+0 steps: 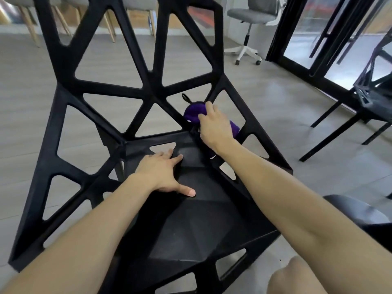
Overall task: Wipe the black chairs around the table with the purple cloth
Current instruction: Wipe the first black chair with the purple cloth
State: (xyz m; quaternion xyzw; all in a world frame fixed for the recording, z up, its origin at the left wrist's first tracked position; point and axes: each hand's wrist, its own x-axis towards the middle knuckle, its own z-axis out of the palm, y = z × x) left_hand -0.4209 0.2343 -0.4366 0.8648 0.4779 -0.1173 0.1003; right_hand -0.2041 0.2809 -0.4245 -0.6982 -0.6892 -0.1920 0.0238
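R hand [214, 126] grip clamped on purple cloth [192, 113], working the black chair [135, 90] strut beneath. L hand [163, 172] flat, bracing seat. Best press firm, follow each bar w/ overlap.

A grey plank floor [31, 85] is spread out; a white-based swivel chair [250, 13] is parked near black-framed glass doors [301, 43], daylight is let through, wooden-legged chairs [27, 20] are lined behind.

The grey plank floor [25, 92] is carrying the black plastic chair with triangular openings [152, 90]. A grey swivel chair on a white wheeled base [250, 12] and a second black chair [373, 109] are standing on it.
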